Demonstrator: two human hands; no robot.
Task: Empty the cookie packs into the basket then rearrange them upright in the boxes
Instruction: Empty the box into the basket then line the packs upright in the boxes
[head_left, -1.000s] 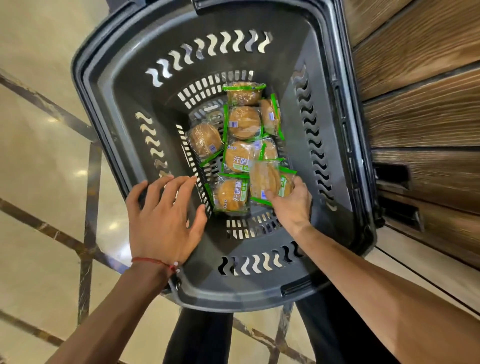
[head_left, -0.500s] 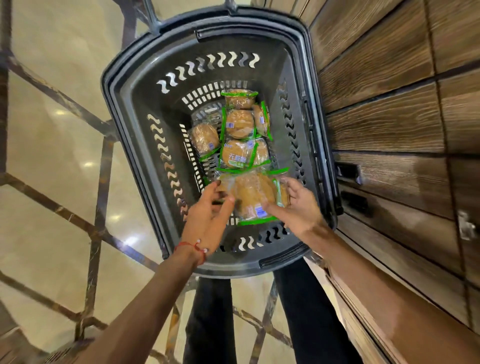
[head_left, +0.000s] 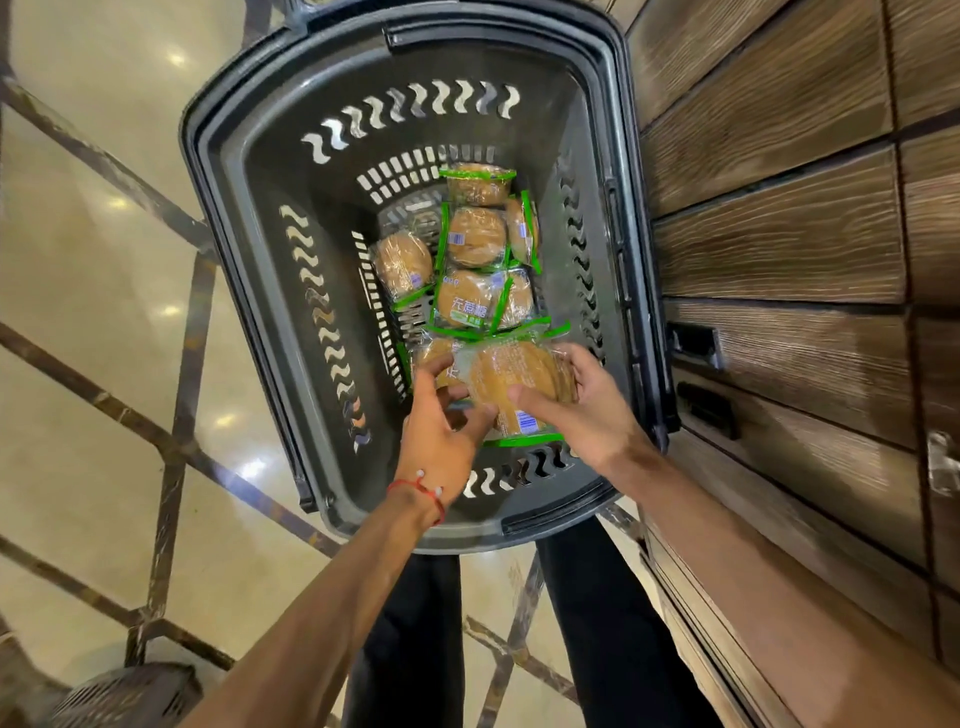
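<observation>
A dark grey plastic basket (head_left: 249, 218) stands on the floor in front of me. Several clear, green-edged cookie packs (head_left: 475, 236) lie loose on its bottom. At the near end my right hand (head_left: 587, 410) grips a cookie pack (head_left: 511, 374) by its right side, thumb across its front, and holds it lifted above the others. My left hand (head_left: 441, 436), with a red thread at the wrist, reaches in from the left and its fingertips pinch that same pack's lower left edge. No boxes are in view.
A dark wooden cabinet (head_left: 789, 218) with recessed drawer handles rises close along the basket's right side. To the left is a polished beige floor (head_left: 88, 291) with dark inlaid lines. Part of a second dark basket (head_left: 124, 696) shows at the bottom left. My legs stand just behind the basket.
My left hand left the basket's near-left rim and reached in to the pack. My right hand lifted that pack off the pile. The view pulled back and up.
</observation>
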